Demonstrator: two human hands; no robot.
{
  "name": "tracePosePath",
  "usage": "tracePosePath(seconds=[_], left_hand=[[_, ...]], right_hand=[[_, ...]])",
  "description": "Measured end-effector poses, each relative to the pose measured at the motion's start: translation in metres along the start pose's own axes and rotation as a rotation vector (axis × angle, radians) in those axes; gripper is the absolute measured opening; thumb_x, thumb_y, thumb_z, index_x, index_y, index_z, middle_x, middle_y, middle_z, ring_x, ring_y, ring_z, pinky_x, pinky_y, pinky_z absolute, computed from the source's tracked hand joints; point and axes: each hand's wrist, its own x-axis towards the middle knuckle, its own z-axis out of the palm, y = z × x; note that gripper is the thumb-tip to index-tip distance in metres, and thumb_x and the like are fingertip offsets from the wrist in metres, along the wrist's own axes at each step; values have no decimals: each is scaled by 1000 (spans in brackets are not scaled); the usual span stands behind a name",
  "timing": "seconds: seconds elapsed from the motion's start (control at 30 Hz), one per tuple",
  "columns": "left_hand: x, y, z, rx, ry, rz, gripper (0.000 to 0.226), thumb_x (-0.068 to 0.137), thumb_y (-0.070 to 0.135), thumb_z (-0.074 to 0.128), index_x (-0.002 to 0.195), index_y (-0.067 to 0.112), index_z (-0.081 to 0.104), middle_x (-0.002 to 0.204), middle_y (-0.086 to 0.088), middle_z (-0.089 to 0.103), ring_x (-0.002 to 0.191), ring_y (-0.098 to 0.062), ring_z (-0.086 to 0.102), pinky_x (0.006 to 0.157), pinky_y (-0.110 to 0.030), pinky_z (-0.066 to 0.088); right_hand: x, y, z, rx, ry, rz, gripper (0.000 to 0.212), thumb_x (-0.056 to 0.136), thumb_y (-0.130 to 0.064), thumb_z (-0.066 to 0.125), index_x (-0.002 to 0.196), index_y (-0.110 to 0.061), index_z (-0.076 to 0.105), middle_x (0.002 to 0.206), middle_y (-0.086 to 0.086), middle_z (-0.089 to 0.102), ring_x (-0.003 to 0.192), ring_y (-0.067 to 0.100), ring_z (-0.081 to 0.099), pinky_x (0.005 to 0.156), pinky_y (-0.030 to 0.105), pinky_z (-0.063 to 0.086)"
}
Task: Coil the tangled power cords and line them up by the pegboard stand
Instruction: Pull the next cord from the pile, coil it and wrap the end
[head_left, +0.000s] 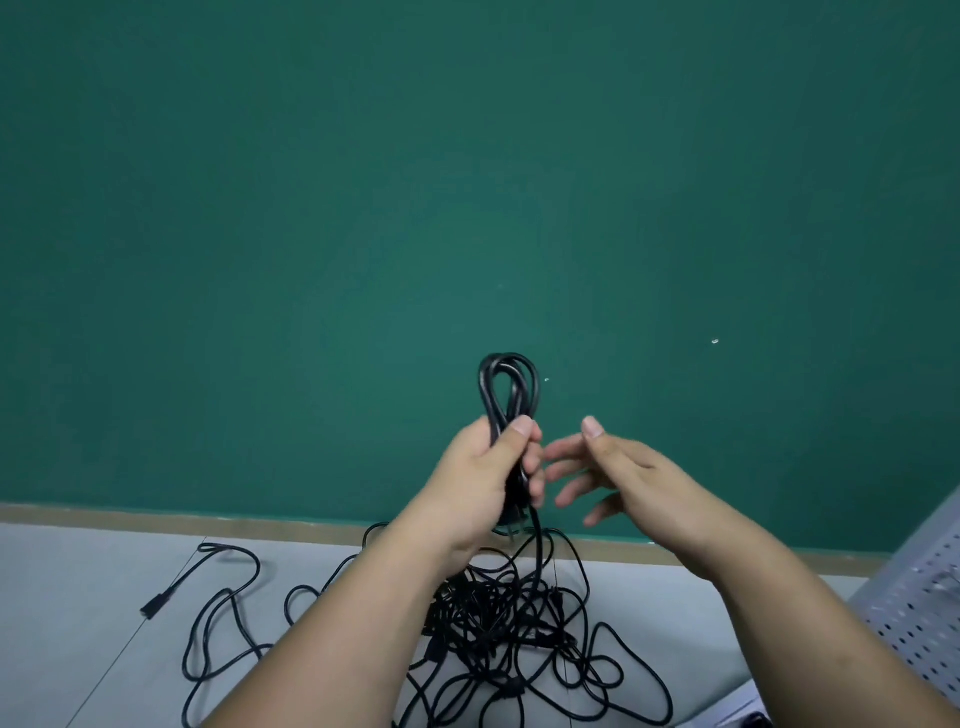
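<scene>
left hand (488, 467) raised, gripping cord coil (508, 384); right hand (623, 478) beside it, fingers (566, 448) spread

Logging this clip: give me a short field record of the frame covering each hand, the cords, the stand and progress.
left hand: grips the coiled cord, loops standing above the fist
right hand: fingers spread, beside the coil, holding nothing
cord tail: hangs from the left hand into the tangled cords on the floor
pegboard stand: lower right edge, partly in view
progress: one cord partly coiled, none lined up in view
</scene>
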Motion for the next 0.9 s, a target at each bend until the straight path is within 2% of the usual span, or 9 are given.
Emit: tracePosePath(seconds=[0.13, 0.3, 0.4, 0.47, 0.57, 0.67, 0.77, 0.8, 0.9], left_hand=[[4, 7, -2, -218, 130, 23, 20, 113, 25, 46, 102, 10, 54, 70, 1, 49, 59, -18, 48, 60, -32, 44], [6, 17, -5, -388, 219, 87, 19, 113, 22, 45, 99, 11, 52, 69, 1, 48, 56, -15, 46, 55, -28, 42], [9, 21, -11, -410, 299, 121, 20, 113, 21, 45, 97, 12, 52, 69, 1, 48, 56, -15, 46, 54, -28, 43], [11, 21, -18, -348, 396, 148, 20, 114, 22, 45, 98, 12, 52, 69, 2, 50, 57, -16, 47, 56, -29, 44], [13, 21, -34, -137, 552, 200, 22, 114, 25, 43, 97, 14, 53, 69, 5, 54, 60, -15, 51, 63, -32, 47], [13, 22, -43, -34, 581, 234, 23, 114, 23, 41, 98, 12, 54, 69, 4, 53, 61, -15, 53, 67, -33, 52], [11, 22, -33, -32, 449, 209, 22, 114, 21, 42, 101, 8, 55, 69, 2, 51, 62, -16, 53, 74, -36, 60], [9, 21, -25, -15, 382, 189, 22, 114, 22, 43, 101, 8, 56, 69, 2, 51, 63, -16, 54, 75, -37, 60], [1, 19, -4, 26, 196, 131, 25, 113, 22, 45, 99, 5, 58, 67, 2, 52, 64, -15, 56, 68, -36, 59]], right_hand=[[3, 8, 12, 12, -184, 99, 63, 105, -61, 30, 124, -18, 73, 114, 1, 80, 109, 20, 75, 98, 43, 60], [11, 19, 21, -82, -407, 79, 29, 111, -37, 51, 129, -21, 68, 125, -6, 76, 123, 14, 68, 111, 37, 50], [19, 38, 30, -351, -526, 76, 20, 103, -40, 64, 120, -30, 70, 121, -6, 77, 120, 21, 67, 111, 42, 50], [23, 47, 31, -472, -527, 84, 19, 102, -45, 61, 110, -32, 73, 111, -9, 78, 108, 21, 70, 105, 46, 51], [26, 40, 20, -413, -357, 61, 22, 107, -40, 56, 97, -31, 73, 92, -5, 79, 84, 18, 65, 87, 50, 55], [19, 11, 3, -335, 12, -102, 18, 106, -30, 62, 92, -29, 74, 68, -6, 64, 62, 9, 55, 66, 40, 50], [1, -29, -4, -218, 328, -395, 11, 102, -25, 68, 97, -27, 78, 80, -10, 73, 73, 14, 64, 72, 39, 52], [-7, -43, -2, -230, 382, -498, 10, 101, -24, 68, 100, -27, 78, 86, -7, 74, 81, 17, 67, 75, 35, 53], [-21, -67, 11, -387, 473, -684, 12, 101, -21, 67, 105, -21, 78, 86, -9, 64, 80, 16, 62, 69, 17, 43]])
